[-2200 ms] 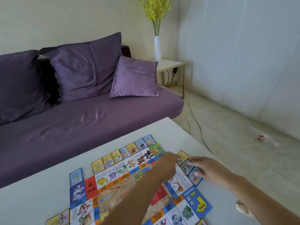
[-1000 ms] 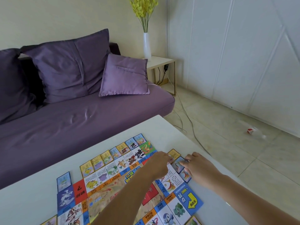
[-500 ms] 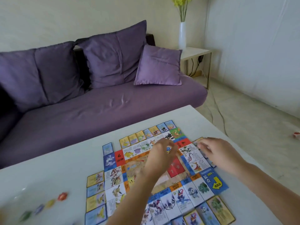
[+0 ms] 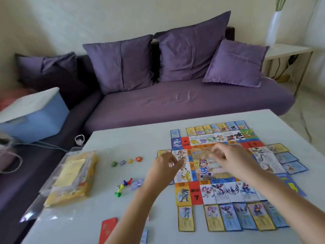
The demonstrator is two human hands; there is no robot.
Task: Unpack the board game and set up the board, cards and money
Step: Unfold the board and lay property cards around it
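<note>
- Your board (image 4: 204, 167) lies flat and unfolded: colourful squares round a cartoon picture in the middle.
- The near row of cards (image 4: 228, 217) sits face up just off the board's near edge. They're mostly side by side, with one apart at the left end.
- The far row of cards (image 4: 217, 128) lines the board's far edge, and the right-hand cards (image 4: 288, 160) fan along its right edge.
- Four tokens (image 4: 126, 161) sit in a line left of the board: green, blue, yellow, orange.
- The pawns (image 4: 123, 186) are heaped left of the board too, nearer you.
- The clear bag (image 4: 72, 175), stuffed with yellow paper, lies well left of the board.
- The red card (image 4: 108, 229) lies off the board's near-left corner.
</note>
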